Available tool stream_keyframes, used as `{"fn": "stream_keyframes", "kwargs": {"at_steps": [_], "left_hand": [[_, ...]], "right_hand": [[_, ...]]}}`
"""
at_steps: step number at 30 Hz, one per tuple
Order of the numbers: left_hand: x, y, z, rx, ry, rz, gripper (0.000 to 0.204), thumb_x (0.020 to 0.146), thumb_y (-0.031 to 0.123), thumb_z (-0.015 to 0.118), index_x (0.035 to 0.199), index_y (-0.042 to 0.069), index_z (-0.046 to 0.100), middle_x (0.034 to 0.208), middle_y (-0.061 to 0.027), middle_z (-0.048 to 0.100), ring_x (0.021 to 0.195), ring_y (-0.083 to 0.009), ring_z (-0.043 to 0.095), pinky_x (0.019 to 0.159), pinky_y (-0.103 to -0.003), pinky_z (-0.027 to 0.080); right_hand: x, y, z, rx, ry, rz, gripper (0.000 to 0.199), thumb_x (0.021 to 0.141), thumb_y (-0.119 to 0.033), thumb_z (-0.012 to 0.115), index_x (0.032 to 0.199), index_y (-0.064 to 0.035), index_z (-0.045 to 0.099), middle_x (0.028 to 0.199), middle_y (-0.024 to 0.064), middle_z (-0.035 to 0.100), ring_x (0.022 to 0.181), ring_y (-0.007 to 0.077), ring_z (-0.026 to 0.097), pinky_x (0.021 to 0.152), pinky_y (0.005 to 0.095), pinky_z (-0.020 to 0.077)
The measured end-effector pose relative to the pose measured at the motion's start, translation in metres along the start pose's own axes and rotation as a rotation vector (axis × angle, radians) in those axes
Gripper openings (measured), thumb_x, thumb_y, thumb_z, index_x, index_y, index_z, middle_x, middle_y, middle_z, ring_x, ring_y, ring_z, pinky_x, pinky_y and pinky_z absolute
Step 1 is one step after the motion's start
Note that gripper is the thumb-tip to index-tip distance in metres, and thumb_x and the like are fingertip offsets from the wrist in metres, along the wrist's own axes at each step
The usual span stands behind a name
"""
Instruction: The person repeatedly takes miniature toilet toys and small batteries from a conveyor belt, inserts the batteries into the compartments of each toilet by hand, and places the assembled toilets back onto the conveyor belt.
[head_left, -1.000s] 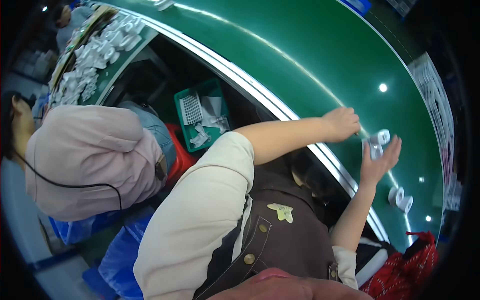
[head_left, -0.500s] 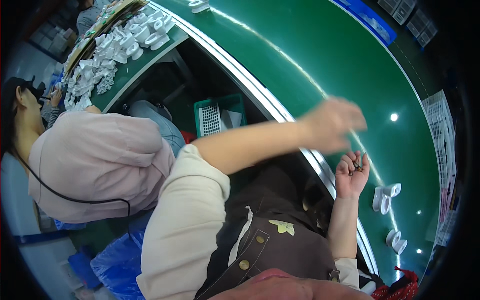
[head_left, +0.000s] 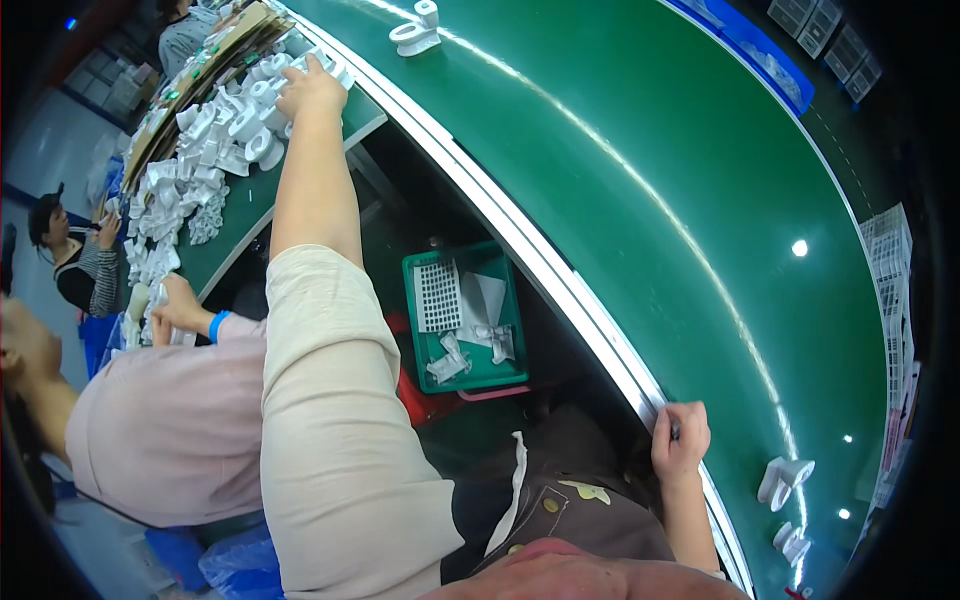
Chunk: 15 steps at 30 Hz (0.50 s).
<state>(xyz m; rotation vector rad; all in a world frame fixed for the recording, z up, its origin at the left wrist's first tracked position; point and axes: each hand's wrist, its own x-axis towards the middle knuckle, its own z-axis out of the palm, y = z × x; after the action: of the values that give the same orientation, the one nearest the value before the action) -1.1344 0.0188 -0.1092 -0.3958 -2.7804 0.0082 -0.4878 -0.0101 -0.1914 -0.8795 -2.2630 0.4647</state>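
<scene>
My left hand (head_left: 312, 92) reaches far out to the upper left, over a heap of white plastic parts (head_left: 215, 135) on a side table. Its fingers are apart and touch the parts at the heap's near end; whether they grip one is hard to see. At the metal edge of the green work surface, my right hand (head_left: 682, 440) is closed in a fist. A bit of small dark pieces (head_left: 675, 431) shows between its fingers; the rest is hidden. Two white ring-shaped parts, a nearer one (head_left: 792, 544) and a farther one (head_left: 783, 482), lie beyond this hand.
Another white part (head_left: 416, 30) sits at the green surface's (head_left: 640, 270) far end. Below, between the tables, stands a green basket (head_left: 465, 383) with white pieces. A co-worker in pink (head_left: 170, 420) sits close on my left, a hand at the heap. A blue tray (head_left: 765, 60) lies beyond.
My left hand has swung from above the green surface to the heap at upper left. The right hand has lowered to the metal edge and closed over its small dark pieces.
</scene>
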Motion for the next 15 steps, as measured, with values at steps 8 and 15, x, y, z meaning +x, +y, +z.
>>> {"fn": "stream_keyframes", "kwargs": {"at_steps": [8, 15], "left_hand": [[0.05, -0.001, 0.035, 0.031, -0.217, 0.113, 0.05, 0.094, 0.022, 0.047, 0.143, 0.016, 0.044, 0.149, -0.0187, 0.036, 0.124, -0.0386, 0.054, 0.101, -0.048, 0.046], [0.043, 0.0, 0.033, -0.038, -0.155, 0.12, 0.041, 0.096, 0.02, 0.042, 0.136, 0.015, 0.053, 0.142, -0.0202, 0.044, 0.121, -0.0392, 0.057, 0.101, -0.046, 0.047]], "right_hand": [[-0.002, -0.001, 0.008, -0.105, -0.096, -0.031, 0.018, 0.075, 0.005, 0.068, 0.088, -0.0058, 0.06, 0.071, 0.0091, 0.055, 0.055, 0.024, 0.053, 0.049, 0.0347, 0.041], [0.005, -0.003, 0.009, -0.109, -0.107, -0.034, 0.018, 0.075, 0.005, 0.068, 0.087, -0.0056, 0.06, 0.07, 0.0086, 0.054, 0.053, 0.0229, 0.052, 0.048, 0.0342, 0.0407]]}}
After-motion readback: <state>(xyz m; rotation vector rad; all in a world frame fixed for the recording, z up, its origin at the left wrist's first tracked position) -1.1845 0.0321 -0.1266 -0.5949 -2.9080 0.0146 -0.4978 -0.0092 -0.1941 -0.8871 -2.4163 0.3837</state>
